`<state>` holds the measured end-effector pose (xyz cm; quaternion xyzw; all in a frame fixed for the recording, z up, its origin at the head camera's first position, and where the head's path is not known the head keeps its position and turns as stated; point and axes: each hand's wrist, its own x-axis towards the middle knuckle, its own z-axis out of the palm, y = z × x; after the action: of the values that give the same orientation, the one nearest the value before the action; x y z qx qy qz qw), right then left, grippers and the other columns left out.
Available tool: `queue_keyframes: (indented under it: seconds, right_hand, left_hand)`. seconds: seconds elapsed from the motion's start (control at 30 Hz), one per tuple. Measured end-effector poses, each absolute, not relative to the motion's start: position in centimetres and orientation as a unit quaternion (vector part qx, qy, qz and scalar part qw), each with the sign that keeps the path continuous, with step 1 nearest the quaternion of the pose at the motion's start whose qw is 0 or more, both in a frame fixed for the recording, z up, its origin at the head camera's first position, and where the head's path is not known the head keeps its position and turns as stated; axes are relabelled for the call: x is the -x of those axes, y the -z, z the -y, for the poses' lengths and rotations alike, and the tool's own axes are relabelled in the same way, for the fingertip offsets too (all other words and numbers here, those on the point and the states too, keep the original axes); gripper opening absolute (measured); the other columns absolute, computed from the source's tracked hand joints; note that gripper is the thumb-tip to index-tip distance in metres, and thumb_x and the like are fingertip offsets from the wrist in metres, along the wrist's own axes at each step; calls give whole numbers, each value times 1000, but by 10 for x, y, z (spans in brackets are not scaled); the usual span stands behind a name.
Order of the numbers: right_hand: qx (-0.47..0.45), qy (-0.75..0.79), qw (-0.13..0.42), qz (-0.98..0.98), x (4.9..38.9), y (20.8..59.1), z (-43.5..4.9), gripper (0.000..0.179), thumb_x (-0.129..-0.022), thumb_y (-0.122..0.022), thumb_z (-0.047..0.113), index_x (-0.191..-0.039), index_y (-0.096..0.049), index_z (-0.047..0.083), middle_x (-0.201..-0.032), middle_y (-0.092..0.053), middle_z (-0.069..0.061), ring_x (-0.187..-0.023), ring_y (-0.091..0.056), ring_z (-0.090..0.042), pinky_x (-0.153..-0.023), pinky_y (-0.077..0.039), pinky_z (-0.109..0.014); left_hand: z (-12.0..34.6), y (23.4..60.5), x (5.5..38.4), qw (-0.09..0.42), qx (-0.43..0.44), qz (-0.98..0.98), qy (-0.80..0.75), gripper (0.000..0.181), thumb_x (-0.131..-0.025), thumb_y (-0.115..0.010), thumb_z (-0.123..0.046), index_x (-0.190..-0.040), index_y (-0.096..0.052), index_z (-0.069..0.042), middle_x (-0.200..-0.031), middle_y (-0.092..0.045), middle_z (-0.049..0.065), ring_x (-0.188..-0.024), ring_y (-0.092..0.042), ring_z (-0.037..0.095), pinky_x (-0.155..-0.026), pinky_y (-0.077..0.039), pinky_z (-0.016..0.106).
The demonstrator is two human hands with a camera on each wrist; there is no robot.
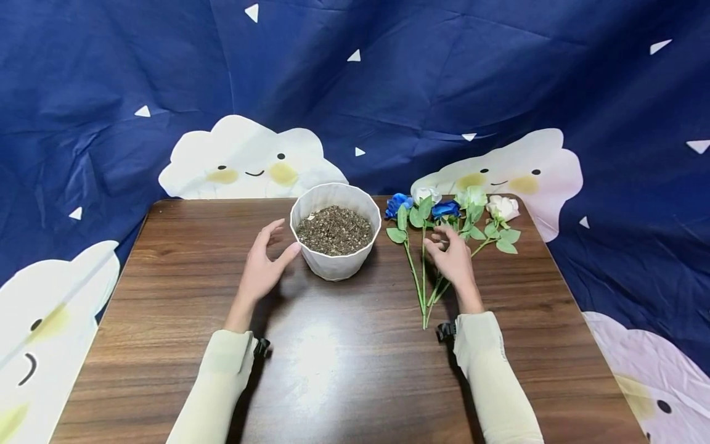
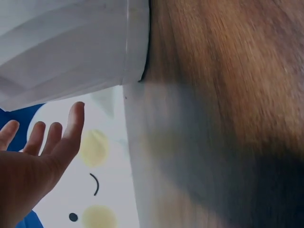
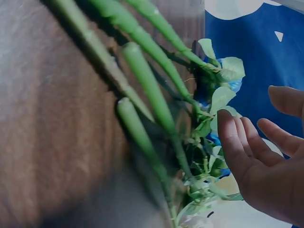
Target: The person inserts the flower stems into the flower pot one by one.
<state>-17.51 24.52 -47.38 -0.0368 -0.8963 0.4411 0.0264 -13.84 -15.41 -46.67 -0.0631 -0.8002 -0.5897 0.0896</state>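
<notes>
A white faceted flower pot holding dark soil stands toward the back of the table. Beside its left wall is my left hand, thumb close to the rim and fingers spread; in the left wrist view the fingers hold nothing below the pot. My right hand hovers over the stems of several artificial roses, fingers loosely bent with nothing between them. The blooms lie at the back: a blue rose, another blue rose, and white ones including the rightmost white rose.
The wooden table reaches back to a dark blue cloth printed with smiling clouds and white triangles. Black wrist straps sit at both sleeve cuffs. Green leaves spread out around the rose heads.
</notes>
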Motion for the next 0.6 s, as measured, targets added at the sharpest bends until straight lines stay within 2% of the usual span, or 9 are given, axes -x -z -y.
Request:
queue_keyframes:
  seconds: [0.1,0.23,0.37,0.6]
  right_hand:
    - [45,-444,10,895,176,478,-247,52,-100,-65,26,-144,-51,2,-130,-63,-21,-115,-62,-38,-90,-55,-53]
    - [58,-456,-10,888,177,483,-250,53,-101,-65,26,-145,-50,1,-131,-63,-22,-114,-63,-38,-87,-57,-51]
    - [66,-475,-29,877,179,487,-252,53,-101,-63,24,-146,-48,0,-132,-62,-24,-113,-64,-37,-83,-61,-44]
    - [68,-497,-73,862,181,490,-253,55,-102,-61,22,-149,-44,-1,-134,-59,-26,-113,-63,-40,-80,-62,-41]
  left_hand:
    - [152,466,140,65,63,769,633,61,-96,-70,-12,-151,-44,-8,-142,-47,25,-128,-49,42,-103,-48,58]
    - [149,461,140,34,49,729,682,58,-99,-65,-12,-151,-41,-6,-144,-42,24,-127,-48,38,-87,-58,54]
    - [147,459,141,28,43,712,701,56,-100,-64,-13,-150,-42,-5,-142,-44,23,-125,-49,34,-86,-58,54]
    - [144,459,146,15,40,679,733,54,-101,-62,-12,-150,-42,-5,-141,-45,21,-122,-50,32,-89,-56,59]
